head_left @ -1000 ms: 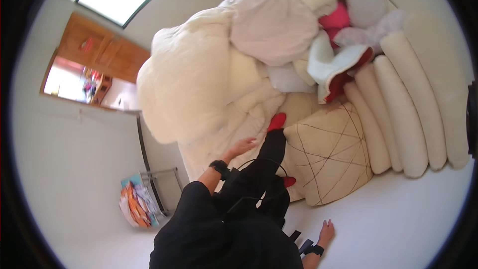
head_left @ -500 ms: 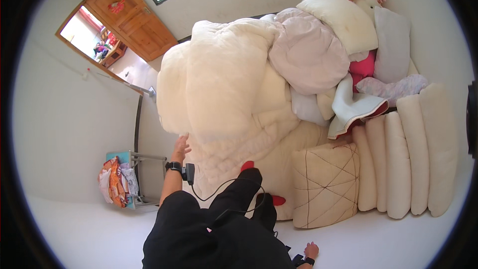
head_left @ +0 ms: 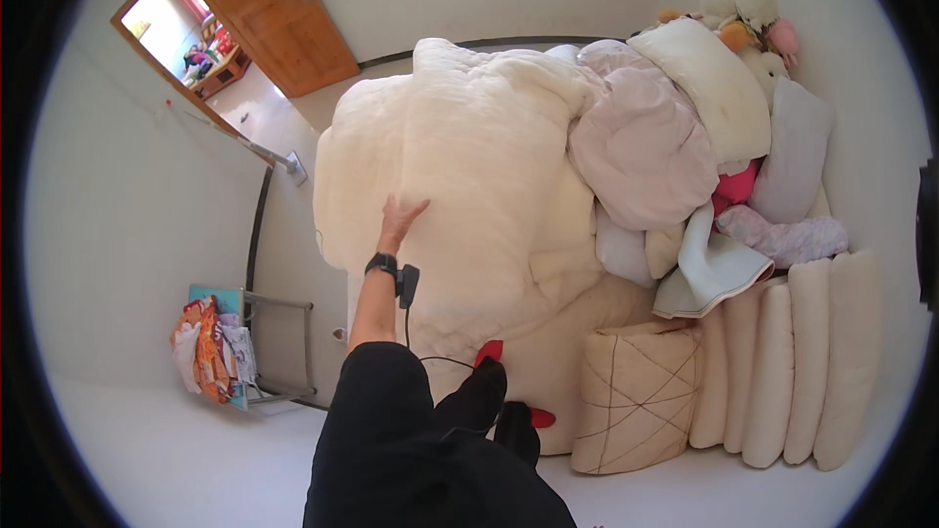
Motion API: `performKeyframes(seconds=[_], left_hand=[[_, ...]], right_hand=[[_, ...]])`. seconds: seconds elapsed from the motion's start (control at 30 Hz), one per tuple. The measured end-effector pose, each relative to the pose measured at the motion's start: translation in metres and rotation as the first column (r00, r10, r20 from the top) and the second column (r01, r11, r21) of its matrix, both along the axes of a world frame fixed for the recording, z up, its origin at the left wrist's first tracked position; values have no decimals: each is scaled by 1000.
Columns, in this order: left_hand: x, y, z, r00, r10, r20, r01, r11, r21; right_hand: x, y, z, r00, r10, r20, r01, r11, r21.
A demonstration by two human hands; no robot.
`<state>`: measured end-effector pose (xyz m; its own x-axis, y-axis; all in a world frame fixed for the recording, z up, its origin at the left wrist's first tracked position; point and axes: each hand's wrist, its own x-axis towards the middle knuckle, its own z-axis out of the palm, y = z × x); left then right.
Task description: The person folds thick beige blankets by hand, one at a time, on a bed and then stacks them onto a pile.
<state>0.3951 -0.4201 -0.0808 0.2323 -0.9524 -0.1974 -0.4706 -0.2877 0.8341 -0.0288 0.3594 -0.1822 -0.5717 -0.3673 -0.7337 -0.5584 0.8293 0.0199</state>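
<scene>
My left hand (head_left: 399, 223) reaches out over a thick cream quilt (head_left: 469, 156), thumb and fingers spread, and holds nothing. Whether the fingertips press on the cloth or hover just above it, I cannot tell. The quilt lies folded in a puffy heap on a wide cream padded surface (head_left: 558, 352). A black band with a small black box (head_left: 408, 286) is strapped at my left wrist, and a cable runs from it. My right hand is out of the picture.
Pillows (head_left: 704, 88), a pale pink round cushion (head_left: 641, 147) and soft toys (head_left: 753, 24) pile up at the right. Upright rolled cream pads (head_left: 773, 372) stand beside a square cushion (head_left: 636, 396). Left are a folding chair (head_left: 279, 342) with clothes and an open door (head_left: 274, 15).
My left hand has moved from the quilt's near edge forward and right, over its top. My right hand has left the picture at the lower edge. The view has shifted.
</scene>
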Motion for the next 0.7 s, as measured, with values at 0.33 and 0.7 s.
performKeyframes(seconds=[0.33, 0.7], left_hand=[[-31, -39, -63, 951, -139, 276, 135, 990, 32], [-162, -13, -77, 810, -455, 370, 369, 886, 282]], right_hand=[[11, -81, 58, 806, -586, 87, 592, 801, -84], [17, -152, 147, 841, -536, 74, 539, 815, -213]])
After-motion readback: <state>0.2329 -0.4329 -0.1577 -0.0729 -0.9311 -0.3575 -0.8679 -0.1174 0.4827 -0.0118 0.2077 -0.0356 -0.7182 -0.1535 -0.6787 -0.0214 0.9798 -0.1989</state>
